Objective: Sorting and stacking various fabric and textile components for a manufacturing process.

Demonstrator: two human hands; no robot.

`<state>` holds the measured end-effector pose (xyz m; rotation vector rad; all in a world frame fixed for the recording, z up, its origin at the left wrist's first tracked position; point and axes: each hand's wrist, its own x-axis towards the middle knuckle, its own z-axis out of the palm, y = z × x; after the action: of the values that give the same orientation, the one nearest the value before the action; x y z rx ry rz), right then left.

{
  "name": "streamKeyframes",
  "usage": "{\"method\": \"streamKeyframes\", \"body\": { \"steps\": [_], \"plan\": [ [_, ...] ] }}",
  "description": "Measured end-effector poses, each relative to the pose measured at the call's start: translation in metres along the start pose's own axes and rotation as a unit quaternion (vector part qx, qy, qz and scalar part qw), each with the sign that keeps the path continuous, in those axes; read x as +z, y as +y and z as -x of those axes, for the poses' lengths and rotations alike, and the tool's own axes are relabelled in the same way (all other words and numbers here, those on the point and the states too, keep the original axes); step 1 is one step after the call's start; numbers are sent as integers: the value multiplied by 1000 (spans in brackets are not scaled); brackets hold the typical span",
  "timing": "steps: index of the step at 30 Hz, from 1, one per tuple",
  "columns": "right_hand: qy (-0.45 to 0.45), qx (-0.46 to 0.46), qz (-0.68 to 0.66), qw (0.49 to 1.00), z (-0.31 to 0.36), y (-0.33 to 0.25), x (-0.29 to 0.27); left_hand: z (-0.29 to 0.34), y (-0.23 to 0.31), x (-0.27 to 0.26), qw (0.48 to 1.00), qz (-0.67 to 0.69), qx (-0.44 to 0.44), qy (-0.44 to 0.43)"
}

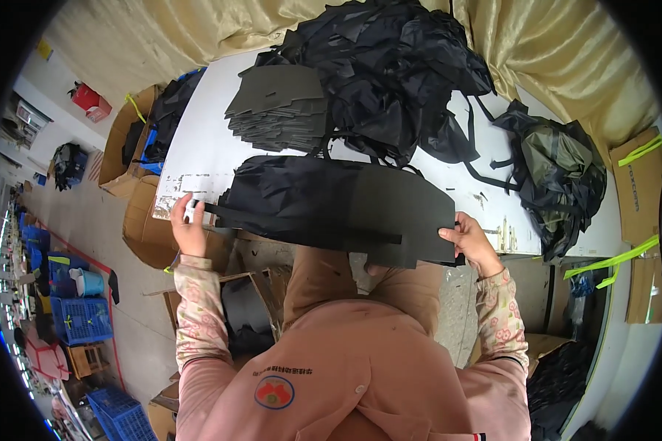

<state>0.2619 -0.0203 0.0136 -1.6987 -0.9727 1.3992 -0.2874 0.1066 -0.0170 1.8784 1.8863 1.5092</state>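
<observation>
Both hands are well apart, each clamped on one end of a black bag [331, 209] stretched between them: the left hand [187, 224] grips its strap end, the right hand [469, 242] its flat panel edge. Beyond the hands on the table [198, 147] lie a panel stack [276, 106] and a fabric heap [397, 66].

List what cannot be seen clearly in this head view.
- Left hand: its fingertips curl over the strap, so the grip is hidden.
- Right hand: the fingers go behind the black panel.
- Table: the near edge is covered by the panel.
- Foam stack: the sheet count is too small to tell.
</observation>
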Motion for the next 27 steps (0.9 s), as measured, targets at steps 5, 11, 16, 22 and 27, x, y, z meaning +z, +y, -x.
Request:
{"method": "streamKeyframes", "body": {
  "steps": [5, 11, 16, 22, 27],
  "plan": [
    [-10, 11, -139, 990, 14, -16, 6, 62, 149, 16, 740, 375, -227, -511],
    [-42, 20, -234, 971, 4, -5, -8, 125, 215, 77, 308, 555, -548, -545],
    [-32, 12, -221, 975, 7, -19, 5, 137, 242, 106, 313, 633, -584, -400],
    [-12, -42, -48, 998, 12, -14, 9, 140, 244, 115, 373, 603, -593, -382],
    [2, -78, -6, 997, 20, -24, 20, 145, 242, 114, 371, 597, -603, -377]
  ]
}}
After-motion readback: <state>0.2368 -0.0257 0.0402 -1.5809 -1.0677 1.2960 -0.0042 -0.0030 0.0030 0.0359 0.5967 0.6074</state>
